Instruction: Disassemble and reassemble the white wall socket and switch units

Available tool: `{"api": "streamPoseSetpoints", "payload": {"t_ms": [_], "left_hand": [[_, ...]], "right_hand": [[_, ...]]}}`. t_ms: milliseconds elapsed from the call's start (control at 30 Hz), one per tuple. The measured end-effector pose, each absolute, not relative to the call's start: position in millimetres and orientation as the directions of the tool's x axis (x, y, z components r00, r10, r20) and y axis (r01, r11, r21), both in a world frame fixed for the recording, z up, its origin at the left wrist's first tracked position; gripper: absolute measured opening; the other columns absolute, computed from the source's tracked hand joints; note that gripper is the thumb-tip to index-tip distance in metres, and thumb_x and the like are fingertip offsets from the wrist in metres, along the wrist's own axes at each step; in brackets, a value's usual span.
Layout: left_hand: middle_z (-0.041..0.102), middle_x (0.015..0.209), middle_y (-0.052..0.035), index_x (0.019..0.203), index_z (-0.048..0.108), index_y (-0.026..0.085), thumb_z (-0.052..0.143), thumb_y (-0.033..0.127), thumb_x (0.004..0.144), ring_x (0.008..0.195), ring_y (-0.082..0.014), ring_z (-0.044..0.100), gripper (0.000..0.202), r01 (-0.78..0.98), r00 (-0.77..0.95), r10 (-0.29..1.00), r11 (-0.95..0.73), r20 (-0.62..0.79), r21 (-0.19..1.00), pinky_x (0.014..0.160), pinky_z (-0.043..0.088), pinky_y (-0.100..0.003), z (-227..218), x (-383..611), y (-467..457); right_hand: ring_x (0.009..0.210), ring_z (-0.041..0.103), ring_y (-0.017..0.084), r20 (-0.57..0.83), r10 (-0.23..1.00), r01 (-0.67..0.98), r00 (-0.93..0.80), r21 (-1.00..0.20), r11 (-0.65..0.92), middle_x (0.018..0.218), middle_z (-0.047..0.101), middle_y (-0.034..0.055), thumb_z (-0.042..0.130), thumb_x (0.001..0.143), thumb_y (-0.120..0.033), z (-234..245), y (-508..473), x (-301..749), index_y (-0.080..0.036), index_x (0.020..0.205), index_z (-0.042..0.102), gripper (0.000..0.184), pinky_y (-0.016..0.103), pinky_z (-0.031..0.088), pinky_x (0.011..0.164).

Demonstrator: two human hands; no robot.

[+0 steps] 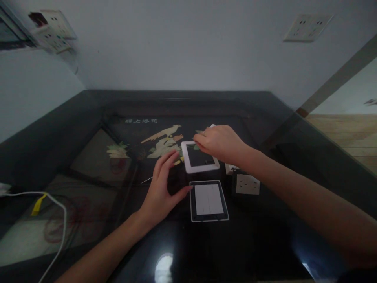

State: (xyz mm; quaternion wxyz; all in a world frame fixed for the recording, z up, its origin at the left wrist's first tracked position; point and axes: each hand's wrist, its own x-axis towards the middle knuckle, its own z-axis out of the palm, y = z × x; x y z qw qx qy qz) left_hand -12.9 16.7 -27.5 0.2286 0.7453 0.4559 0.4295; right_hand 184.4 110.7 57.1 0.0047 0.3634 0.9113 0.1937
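"So, fingers?"
"Right hand (222,142): bunched at white frame's (202,169) one o'clock corner, grip unclear. Left hand (160,188): spread, thumb by dark-bordered panel (209,199), frame's six o'clock."
"Step?"
"Apparently, handling frame; next calls for steadying."

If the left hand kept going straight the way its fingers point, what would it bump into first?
The left hand would probably meet the white frame first, near its upper left side. Depth is unclear, so the hand might pass above it.
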Motion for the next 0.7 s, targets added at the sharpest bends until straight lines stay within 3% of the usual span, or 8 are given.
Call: {"api": "streamPoseSetpoints", "payload": {"t_ms": [133,300,467,600,700], "left_hand": [[0.023,0.158,-0.0107,0.152,0.016,0.035,0.082,0.036,0.071,0.146,-0.0334,0.023,0.104,0.532,0.290,0.863,-0.504,0.413,0.681,0.116,0.030,-0.057,-24,-14,15],[0.039,0.149,-0.0104,0.150,0.021,0.034,0.079,0.028,0.074,0.138,-0.0298,0.039,0.096,0.558,0.381,0.850,-0.526,0.365,0.642,0.114,0.034,-0.053,-20,-14,13],[0.034,0.152,-0.0120,0.152,0.018,0.033,0.085,0.045,0.064,0.139,-0.0354,0.036,0.111,0.553,0.465,0.840,-0.522,0.279,0.650,0.114,0.033,-0.057,-17,-15,9],[0.034,0.152,-0.0121,0.151,0.018,0.033,0.078,0.039,0.074,0.140,-0.0343,0.034,0.098,0.542,0.514,0.826,-0.523,0.233,0.658,0.115,0.032,-0.057,-16,-14,6],[0.033,0.150,-0.0131,0.151,0.018,0.032,0.082,0.046,0.069,0.140,-0.0364,0.034,0.105,0.537,0.545,0.812,-0.530,0.209,0.656,0.114,0.032,-0.058,-17,-12,5]], "right_hand": [[0.071,0.064,0.019,0.140,0.570,0.578,-0.810,0.361,0.732,0.075,0.072,0.0069,0.050,0.093,-0.014,57,82,183,-0.016,0.084,0.064,0.016,0.030,0.031,0.058],[0.065,0.062,0.018,0.211,0.502,0.544,-0.839,0.354,0.761,0.065,0.068,0.0037,0.051,0.092,-0.012,50,65,186,-0.017,0.078,0.062,0.019,0.031,0.030,0.056],[0.063,0.061,0.018,0.231,0.476,0.529,-0.848,0.344,0.776,0.064,0.067,0.0029,0.052,0.092,-0.014,49,57,194,-0.017,0.077,0.062,0.019,0.031,0.031,0.056],[0.063,0.061,0.018,0.254,0.459,0.523,-0.851,0.340,0.781,0.063,0.066,0.0023,0.052,0.091,-0.012,43,53,201,-0.017,0.076,0.063,0.019,0.031,0.032,0.057],[0.061,0.060,0.018,0.274,0.453,0.525,-0.849,0.328,0.785,0.061,0.064,0.0022,0.051,0.090,-0.010,39,49,204,-0.017,0.075,0.064,0.021,0.031,0.033,0.056]]}}
